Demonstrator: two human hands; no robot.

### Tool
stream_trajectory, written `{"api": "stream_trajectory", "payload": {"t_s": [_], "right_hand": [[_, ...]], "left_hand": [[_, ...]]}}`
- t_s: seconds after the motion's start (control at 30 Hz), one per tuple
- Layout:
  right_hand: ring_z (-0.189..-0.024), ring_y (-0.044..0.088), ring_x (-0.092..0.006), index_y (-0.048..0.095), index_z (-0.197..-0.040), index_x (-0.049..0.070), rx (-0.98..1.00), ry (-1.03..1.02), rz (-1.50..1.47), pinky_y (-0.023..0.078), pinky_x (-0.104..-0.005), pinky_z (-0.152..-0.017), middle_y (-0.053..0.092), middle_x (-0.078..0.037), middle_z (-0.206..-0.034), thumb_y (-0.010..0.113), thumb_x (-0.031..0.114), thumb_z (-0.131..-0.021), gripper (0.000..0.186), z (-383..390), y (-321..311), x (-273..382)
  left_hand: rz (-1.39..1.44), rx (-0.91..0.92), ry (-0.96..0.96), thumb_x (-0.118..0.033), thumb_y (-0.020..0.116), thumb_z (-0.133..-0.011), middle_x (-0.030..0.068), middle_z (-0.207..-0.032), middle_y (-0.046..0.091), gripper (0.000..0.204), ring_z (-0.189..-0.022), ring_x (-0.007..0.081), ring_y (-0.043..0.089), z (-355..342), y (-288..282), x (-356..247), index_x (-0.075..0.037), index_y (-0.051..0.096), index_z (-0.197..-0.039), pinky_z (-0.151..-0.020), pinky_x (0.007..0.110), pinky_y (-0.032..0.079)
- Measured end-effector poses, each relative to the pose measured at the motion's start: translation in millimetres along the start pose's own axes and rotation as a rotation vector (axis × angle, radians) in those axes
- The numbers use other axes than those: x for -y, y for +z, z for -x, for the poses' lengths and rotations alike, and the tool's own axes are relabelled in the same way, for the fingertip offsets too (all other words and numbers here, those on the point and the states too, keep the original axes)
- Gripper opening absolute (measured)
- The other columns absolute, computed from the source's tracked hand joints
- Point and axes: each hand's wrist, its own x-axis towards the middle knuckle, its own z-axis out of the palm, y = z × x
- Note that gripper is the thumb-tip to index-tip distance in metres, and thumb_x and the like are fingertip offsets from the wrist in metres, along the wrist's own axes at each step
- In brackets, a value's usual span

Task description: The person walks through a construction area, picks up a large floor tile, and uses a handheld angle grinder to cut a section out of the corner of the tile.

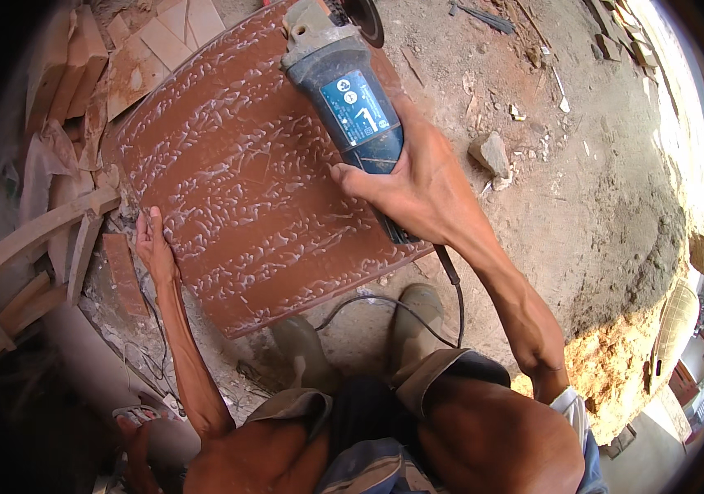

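Observation:
My right hand (422, 177) is wrapped round the blue body of an angle grinder (360, 103). Its metal gear head points away from me, with a dark round disc (364, 20) at the far end. The tool is over the right part of a reddish-brown slab (236, 206), whose face carries rows of pale, chipped marks between smooth bands. At the slab's left edge, my left hand (156, 245) grips the rim, its fingers partly hidden. A black power cord (448, 267) runs from the grinder's rear down past my boots.
Wooden pieces (47, 230) and broken flat slabs (142, 62) are piled on the left. A stone chunk (492, 154) and small debris lie on the dusty ground at right. My boots (418, 317) stand at the slab's near edge. Another person's foot (134, 416) shows at lower left.

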Motion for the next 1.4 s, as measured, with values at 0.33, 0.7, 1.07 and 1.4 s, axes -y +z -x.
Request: {"api": "stream_trajectory", "payload": {"t_s": [0.33, 0.7, 1.07, 1.4], "right_hand": [[-0.102, 0.071, -0.0345, 0.054, -0.138, -0.013, -0.075, -0.047, 0.038, 0.057, -0.0456, -0.092, 0.071, -0.027, -0.111, 0.085, 0.039, -0.079, 0.084, -70.0, 12.1, -62.3], [-0.102, 0.072, -0.0359, 0.054, -0.138, -0.012, -0.034, -0.023, 0.049, 0.059, -0.0465, -0.093, 0.071, -0.028, -0.115, 0.085, 0.036, -0.078, 0.083, -98.7, 9.7, -86.1], [-0.102, 0.072, -0.0362, 0.054, -0.137, -0.012, -0.027, -0.031, 0.04, 0.06, -0.0462, -0.092, 0.071, -0.028, -0.113, 0.086, 0.036, -0.078, 0.083, -106.4, 12.2, -109.6], [-0.093, 0.073, -0.035, 0.054, -0.138, -0.012, 0.01, -0.002, 0.029, 0.062, -0.0461, -0.084, 0.071, -0.027, -0.11, 0.085, 0.036, -0.078, 0.083, -113.9, 16.9, -122.6]], "left_hand": [[-0.16, -0.096, 0.001, -0.041, 0.074, -0.104, 0.0231, -0.151, 0.057, 0.086, -0.134, 0.0228, 0.058, 5.9, 21.7, 7.7, 0.016, 0.038, -0.158, -0.116, 0.033, 0.043], [-0.344, -0.232, 0.077, -0.054, 0.078, -0.098, 0.0103, -0.11, 0.07, 0.093, -0.095, 0.0141, 0.06, 9.5, 49.6, 21.3, 0.014, 0.049, -0.153, -0.088, 0.026, 0.049], [-0.329, -0.199, 0.088, -0.049, 0.077, -0.1, 0.0063, -0.108, 0.07, 0.079, -0.092, 0.0104, 0.057, 11.2, 57.9, 31.0, 0.012, 0.056, -0.147, -0.085, 0.025, 0.047], [-0.329, -0.188, 0.108, -0.048, 0.075, -0.102, 0.0131, -0.127, 0.071, 0.077, -0.108, 0.0153, 0.063, 9.9, 60.4, 44.4, 0.011, 0.057, -0.147, -0.099, 0.029, 0.048]]}}
